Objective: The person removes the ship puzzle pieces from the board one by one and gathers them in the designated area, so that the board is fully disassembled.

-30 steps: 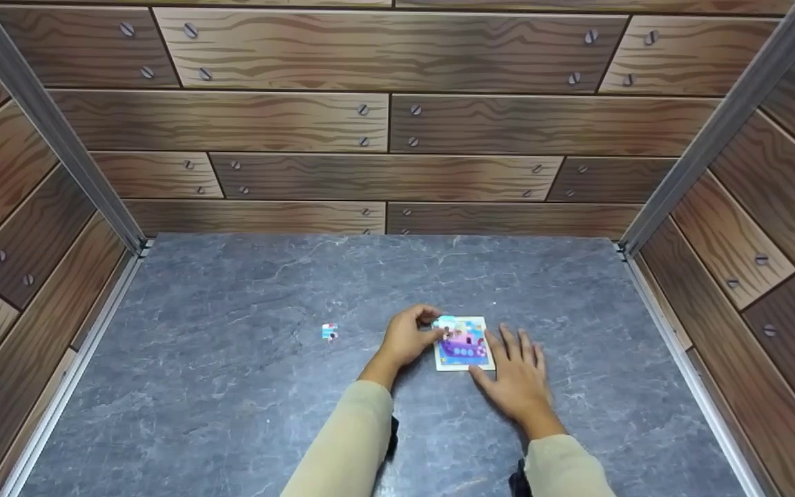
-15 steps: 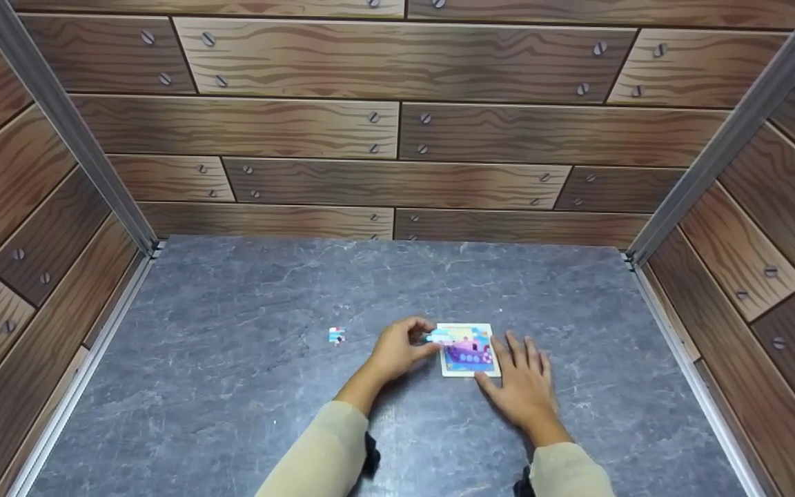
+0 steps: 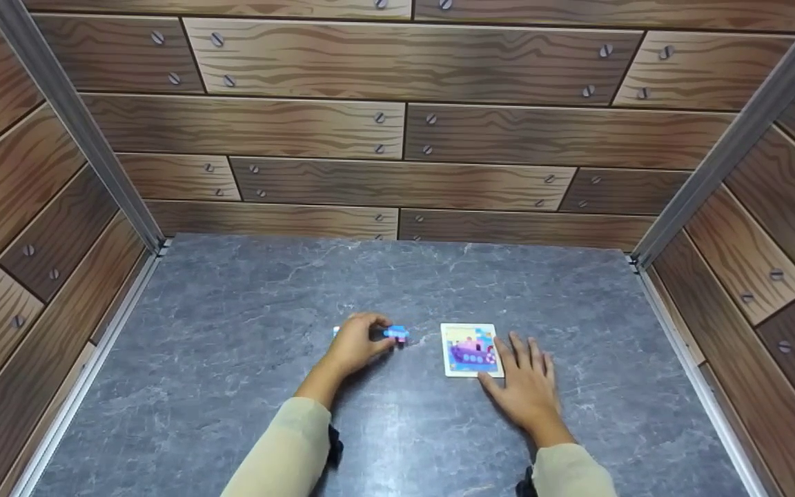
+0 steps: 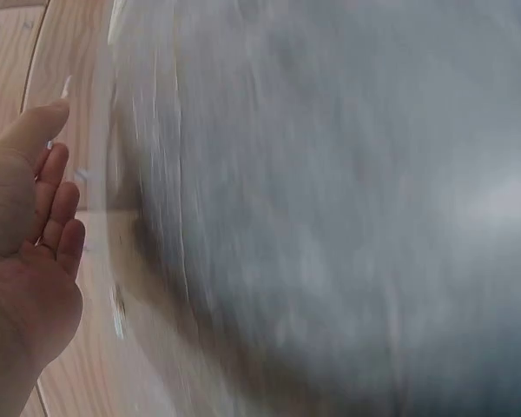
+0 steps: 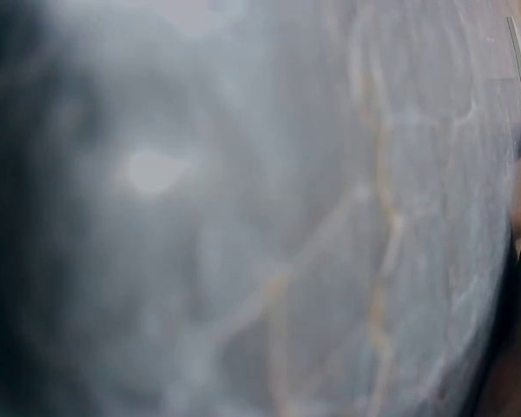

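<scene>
Bordering the puzzle's point(image 3: 468, 353) tabletop point(image 3: 266, 283) are seemingly printed planks point(image 3: 301, 128).

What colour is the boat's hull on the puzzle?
The boat's hull is purple, best seen in the head view.

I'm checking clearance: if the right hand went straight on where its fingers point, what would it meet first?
Probably the back wall; the tabletop ahead looks free up to it, though the right thumb seems to touch the puzzle and may push it along.
</scene>
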{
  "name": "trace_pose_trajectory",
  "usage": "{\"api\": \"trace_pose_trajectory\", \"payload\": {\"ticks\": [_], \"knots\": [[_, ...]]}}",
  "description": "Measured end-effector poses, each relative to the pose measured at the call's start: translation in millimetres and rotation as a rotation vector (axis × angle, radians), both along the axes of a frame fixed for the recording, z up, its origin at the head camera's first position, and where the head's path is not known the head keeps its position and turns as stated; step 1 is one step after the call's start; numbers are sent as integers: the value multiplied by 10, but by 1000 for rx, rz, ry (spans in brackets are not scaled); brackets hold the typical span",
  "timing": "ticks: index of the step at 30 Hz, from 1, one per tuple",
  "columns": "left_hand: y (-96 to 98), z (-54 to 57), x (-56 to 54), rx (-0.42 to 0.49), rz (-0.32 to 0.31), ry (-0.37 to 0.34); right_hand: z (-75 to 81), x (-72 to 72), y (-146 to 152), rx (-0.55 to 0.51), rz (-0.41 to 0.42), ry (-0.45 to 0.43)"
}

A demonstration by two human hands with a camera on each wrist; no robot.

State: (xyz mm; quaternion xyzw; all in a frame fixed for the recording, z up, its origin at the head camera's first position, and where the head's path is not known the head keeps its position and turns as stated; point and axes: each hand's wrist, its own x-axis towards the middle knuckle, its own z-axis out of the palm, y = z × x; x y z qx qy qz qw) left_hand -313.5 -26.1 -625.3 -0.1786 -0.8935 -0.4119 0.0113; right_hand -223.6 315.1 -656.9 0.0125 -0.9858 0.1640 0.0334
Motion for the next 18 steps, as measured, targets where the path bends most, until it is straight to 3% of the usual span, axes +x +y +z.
{"api": "trace_pose_trajectory", "payload": {"ticks": [8, 14, 18], "knots": [[-161, -44, -53, -87, 80, -9, -53, 5, 17, -16, -1, 37], [-251, -63, -109, -149, 96, -27, -39, 4, 17, -7, 0, 30], [-302, -83, -145, -142, 104, -42, -31, -1, 16, 5, 0, 10]]}}
